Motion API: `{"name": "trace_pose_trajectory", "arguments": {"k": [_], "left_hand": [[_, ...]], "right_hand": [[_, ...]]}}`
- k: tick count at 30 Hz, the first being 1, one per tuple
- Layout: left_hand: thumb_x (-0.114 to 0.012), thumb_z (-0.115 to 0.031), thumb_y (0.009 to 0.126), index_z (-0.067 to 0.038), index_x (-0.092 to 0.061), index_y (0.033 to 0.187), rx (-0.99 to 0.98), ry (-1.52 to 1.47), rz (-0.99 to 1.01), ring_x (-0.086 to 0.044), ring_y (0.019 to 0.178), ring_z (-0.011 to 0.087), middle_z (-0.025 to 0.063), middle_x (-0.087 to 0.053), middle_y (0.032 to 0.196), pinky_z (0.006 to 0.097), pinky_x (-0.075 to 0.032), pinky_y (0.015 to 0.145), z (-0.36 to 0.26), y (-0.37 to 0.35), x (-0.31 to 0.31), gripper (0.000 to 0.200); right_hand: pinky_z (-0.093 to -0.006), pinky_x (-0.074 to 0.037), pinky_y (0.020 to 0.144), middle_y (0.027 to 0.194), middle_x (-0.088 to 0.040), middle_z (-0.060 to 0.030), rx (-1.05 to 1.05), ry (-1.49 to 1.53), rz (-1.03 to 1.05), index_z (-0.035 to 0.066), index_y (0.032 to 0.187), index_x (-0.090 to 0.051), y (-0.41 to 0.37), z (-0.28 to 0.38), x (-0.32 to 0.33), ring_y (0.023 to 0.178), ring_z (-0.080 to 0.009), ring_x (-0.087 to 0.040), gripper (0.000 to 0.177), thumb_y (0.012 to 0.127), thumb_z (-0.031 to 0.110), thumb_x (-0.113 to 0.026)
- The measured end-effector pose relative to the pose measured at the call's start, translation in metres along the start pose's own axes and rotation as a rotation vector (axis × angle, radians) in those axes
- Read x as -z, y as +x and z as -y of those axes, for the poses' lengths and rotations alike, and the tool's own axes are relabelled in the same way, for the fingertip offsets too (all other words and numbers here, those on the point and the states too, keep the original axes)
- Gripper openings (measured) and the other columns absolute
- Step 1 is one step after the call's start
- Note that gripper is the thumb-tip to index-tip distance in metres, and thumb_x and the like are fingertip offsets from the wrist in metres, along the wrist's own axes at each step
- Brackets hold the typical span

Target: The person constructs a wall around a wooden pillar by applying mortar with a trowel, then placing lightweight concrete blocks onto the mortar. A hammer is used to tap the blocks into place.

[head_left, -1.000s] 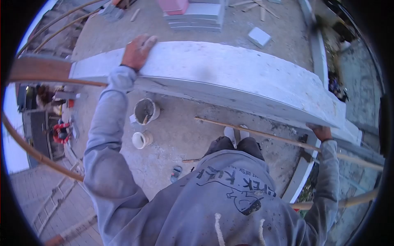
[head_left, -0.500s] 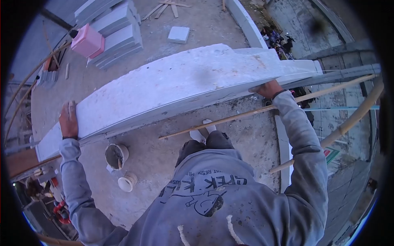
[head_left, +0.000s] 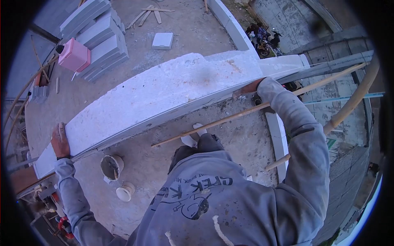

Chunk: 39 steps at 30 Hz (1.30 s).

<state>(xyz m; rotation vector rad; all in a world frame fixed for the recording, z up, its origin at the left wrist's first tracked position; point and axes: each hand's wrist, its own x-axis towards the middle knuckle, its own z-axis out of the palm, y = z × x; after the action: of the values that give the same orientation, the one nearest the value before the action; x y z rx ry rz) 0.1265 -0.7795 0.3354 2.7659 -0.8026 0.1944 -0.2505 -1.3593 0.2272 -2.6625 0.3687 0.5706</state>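
Note:
A long white aerated concrete block (head_left: 164, 94) lies along the top of a wall of similar blocks (head_left: 283, 65), with a rough, stepped far edge. My left hand (head_left: 60, 140) grips its left end, fingers held together against the end. At the other end, my right hand (head_left: 247, 88) holds the block's near face and lower edge; its fingers are partly hidden. A thin string runs near the block's right end. Just below my right hand, a wooden pole (head_left: 213, 127) slants across.
A mortar bucket (head_left: 119, 162) and a smaller white bucket (head_left: 125, 191) stand on the floor near my feet. Beyond the wall are stacked blocks (head_left: 104, 45), a pink jerrycan (head_left: 74, 55) and a loose block (head_left: 162, 41). Bamboo poles (head_left: 355, 96) cross at right.
The view has shifted, so most things appear further left. My right hand has turned further under the block's near edge. My left hand keeps its place at the left end.

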Motion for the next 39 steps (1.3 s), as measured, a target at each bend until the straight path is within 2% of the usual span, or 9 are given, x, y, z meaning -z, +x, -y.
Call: {"name": "trace_pose_trajectory", "arguments": {"k": [4, 6, 9, 12, 14, 16, 17, 19, 39], "left_hand": [[-0.037, -0.034, 0.095, 0.000, -0.057, 0.096, 0.004, 0.060, -0.013, -0.056, 0.087, 0.0373, 0.0207, -0.059, 0.092, 0.0420, -0.043, 0.075, -0.002, -0.002, 0.006, 0.040], [-0.037, -0.034, 0.095, -0.001, -0.057, 0.097, -0.012, 0.069, 0.010, -0.056, 0.088, 0.0372, 0.0207, -0.059, 0.094, 0.0424, -0.043, 0.075, 0.001, 0.001, -0.001, 0.038], [-0.037, -0.026, 0.093, -0.008, -0.054, 0.112, -0.316, 0.505, -0.020, -0.055, 0.098, 0.0356, 0.0176, -0.054, 0.115, 0.0412, -0.044, 0.084, 0.053, -0.004, -0.014, 0.031], [-0.041, -0.023, 0.091, -0.010, -0.051, 0.115, -0.056, 0.482, 0.156, -0.055, 0.097, 0.0342, 0.0145, -0.053, 0.117, 0.0435, -0.046, 0.081, 0.017, -0.002, -0.001, 0.029], [-0.042, -0.021, 0.090, -0.010, -0.052, 0.113, -0.305, 0.480, 0.007, -0.057, 0.091, 0.0354, 0.0161, -0.055, 0.110, 0.0426, -0.047, 0.077, 0.023, -0.005, -0.005, 0.027], [-0.041, -0.029, 0.092, -0.009, -0.054, 0.110, -0.132, 0.387, 0.087, -0.058, 0.086, 0.0378, 0.0176, -0.058, 0.106, 0.0450, -0.047, 0.075, 0.007, -0.005, 0.002, 0.030], [-0.039, -0.035, 0.093, -0.008, -0.055, 0.108, 0.140, 0.271, 0.101, -0.058, 0.088, 0.0391, 0.0189, -0.059, 0.104, 0.0457, -0.047, 0.075, -0.030, -0.004, 0.015, 0.035], [-0.038, -0.039, 0.093, -0.007, -0.057, 0.103, 0.090, 0.258, 0.046, -0.058, 0.088, 0.0390, 0.0201, -0.059, 0.101, 0.0457, -0.047, 0.074, -0.026, 0.000, 0.012, 0.039], [-0.043, -0.036, 0.092, -0.006, -0.057, 0.092, -0.118, 0.170, 0.025, -0.058, 0.077, 0.0395, 0.0194, -0.060, 0.089, 0.0458, -0.046, 0.069, -0.021, 0.001, 0.016, 0.033]], "right_hand": [[-0.0370, -0.038, 0.096, 0.110, -0.060, -0.0161, 0.032, 0.054, 0.057, 0.008, 0.110, -0.061, -0.035, -0.033, 0.012, 0.109, -0.0339, -0.052, 0.057, 0.062, 0.035, -0.077], [-0.0371, -0.038, 0.096, 0.111, -0.060, -0.0162, 0.022, 0.013, 0.055, 0.008, 0.110, -0.061, 0.032, -0.011, -0.012, 0.109, -0.0340, -0.052, 0.057, 0.062, 0.035, -0.077], [-0.0373, -0.038, 0.097, 0.111, -0.060, -0.0165, 0.111, -0.022, 0.047, 0.008, 0.110, -0.061, 0.017, -0.038, -0.010, 0.109, -0.0343, -0.051, 0.057, 0.062, 0.035, -0.077], [-0.0374, -0.038, 0.097, 0.111, -0.060, -0.0167, 0.288, -0.024, 0.028, 0.008, 0.110, -0.061, 0.024, -0.050, -0.006, 0.109, -0.0346, -0.051, 0.057, 0.063, 0.035, -0.077], [-0.0376, -0.038, 0.097, 0.111, -0.060, -0.0168, 0.375, -0.032, 0.000, 0.008, 0.111, -0.060, 0.027, -0.038, -0.009, 0.109, -0.0347, -0.051, 0.057, 0.063, 0.034, -0.077], [-0.0377, -0.038, 0.097, 0.111, -0.059, -0.0170, 0.474, -0.029, -0.030, 0.008, 0.111, -0.060, 0.032, -0.045, -0.007, 0.109, -0.0349, -0.051, 0.057, 0.063, 0.034, -0.076], [-0.0377, -0.038, 0.097, 0.112, -0.059, -0.0171, 0.511, -0.022, -0.038, 0.008, 0.111, -0.060, 0.028, -0.056, -0.009, 0.109, -0.0350, -0.051, 0.057, 0.063, 0.034, -0.076], [-0.0378, -0.038, 0.097, 0.112, -0.059, -0.0172, 0.540, -0.005, -0.059, 0.008, 0.111, -0.060, 0.028, -0.047, -0.012, 0.109, -0.0352, -0.051, 0.057, 0.063, 0.034, -0.076], [-0.0389, -0.037, 0.097, 0.114, -0.058, -0.0187, 0.132, -0.231, -0.383, 0.007, 0.113, -0.058, -0.010, -0.054, -0.057, 0.109, -0.0370, -0.050, 0.057, 0.066, 0.033, -0.075]]}}
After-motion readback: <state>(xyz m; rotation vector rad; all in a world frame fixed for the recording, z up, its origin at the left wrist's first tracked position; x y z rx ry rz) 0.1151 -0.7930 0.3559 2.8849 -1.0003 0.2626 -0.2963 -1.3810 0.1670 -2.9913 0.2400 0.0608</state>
